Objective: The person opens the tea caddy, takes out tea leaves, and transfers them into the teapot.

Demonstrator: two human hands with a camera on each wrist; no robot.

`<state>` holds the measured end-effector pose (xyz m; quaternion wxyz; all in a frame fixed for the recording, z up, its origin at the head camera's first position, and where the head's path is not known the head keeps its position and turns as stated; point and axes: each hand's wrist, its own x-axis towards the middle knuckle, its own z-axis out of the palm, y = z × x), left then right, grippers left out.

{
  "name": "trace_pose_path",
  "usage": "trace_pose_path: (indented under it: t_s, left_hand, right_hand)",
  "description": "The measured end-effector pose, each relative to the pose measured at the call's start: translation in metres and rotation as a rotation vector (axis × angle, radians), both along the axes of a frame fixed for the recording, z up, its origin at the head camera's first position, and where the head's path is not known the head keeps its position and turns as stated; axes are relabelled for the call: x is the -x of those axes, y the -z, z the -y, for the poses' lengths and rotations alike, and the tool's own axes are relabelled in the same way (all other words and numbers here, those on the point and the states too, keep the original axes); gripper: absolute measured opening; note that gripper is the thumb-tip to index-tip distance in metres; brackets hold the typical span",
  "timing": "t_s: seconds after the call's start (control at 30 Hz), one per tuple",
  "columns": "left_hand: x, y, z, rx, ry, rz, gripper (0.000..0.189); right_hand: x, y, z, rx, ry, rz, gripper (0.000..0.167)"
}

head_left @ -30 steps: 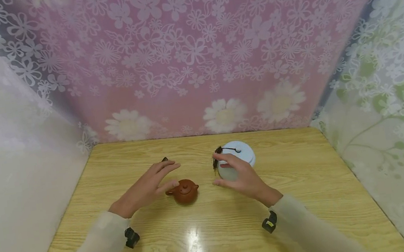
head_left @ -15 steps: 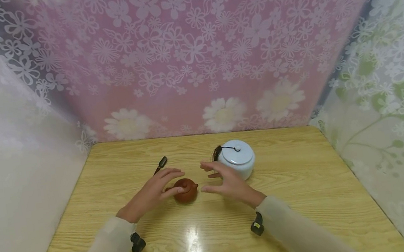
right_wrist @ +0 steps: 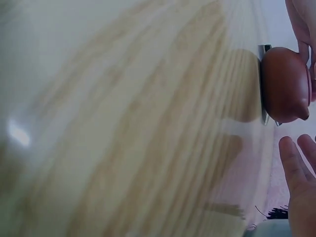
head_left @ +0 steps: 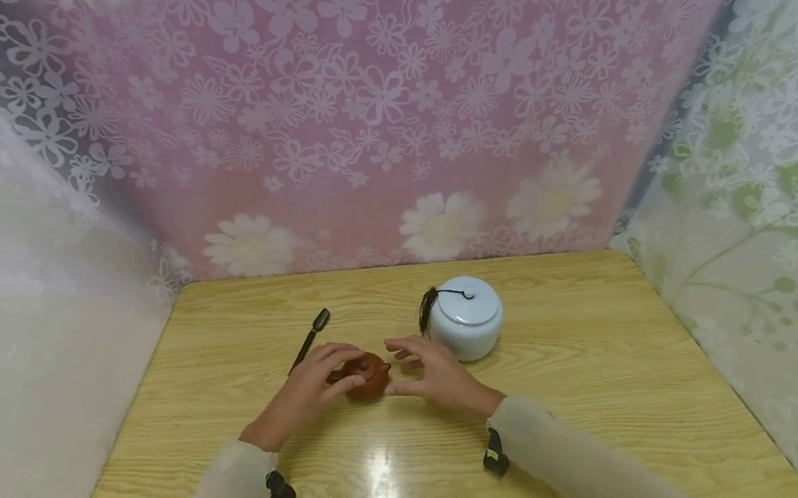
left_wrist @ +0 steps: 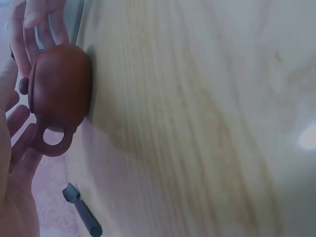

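A small reddish-brown clay teapot (head_left: 368,381) stands upright on the wooden table, its lid on. My left hand (head_left: 310,388) is at its handle side, thumb and fingers spread over the left part of the pot; whether they touch it is hard to tell. In the left wrist view those fingers lie close to the handle (left_wrist: 55,148) and lid without visibly closing round them. At the spout (right_wrist: 302,113) side, my right hand (head_left: 438,374) reaches in with fingers extended and a small gap between it and the pot.
A pale blue-white lidded jar (head_left: 466,324) with a dark tassel (head_left: 427,309) stands just behind and right of my right hand. A slim dark scoop-ended tool (head_left: 311,339) lies behind my left hand. Floral cloth (head_left: 383,118) hangs along the table's far edge.
Both hands have drawn in toward the teapot, the right moving left away from the jar and the left moving slightly right, uncovering the dark tool. The teapot has not visibly moved.
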<state>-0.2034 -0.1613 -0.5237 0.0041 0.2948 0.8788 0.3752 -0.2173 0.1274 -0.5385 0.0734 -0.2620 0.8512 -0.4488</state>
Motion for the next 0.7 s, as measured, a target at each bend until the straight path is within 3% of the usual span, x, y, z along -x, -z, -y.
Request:
trace_pose_path:
  t_s: [0.53,0.7]
  left_hand:
    - [0.002,0.014,-0.011,0.002,-0.048,-0.134,0.036]
    - [0.002,0.015,-0.014,0.0,-0.065,-0.158,0.032]
  right_hand:
    - [0.004,0.004,0.016,0.016,-0.055,0.049,0.081]
    - [0.005,0.006,0.019,-0.004,-0.058,0.009,0.073]
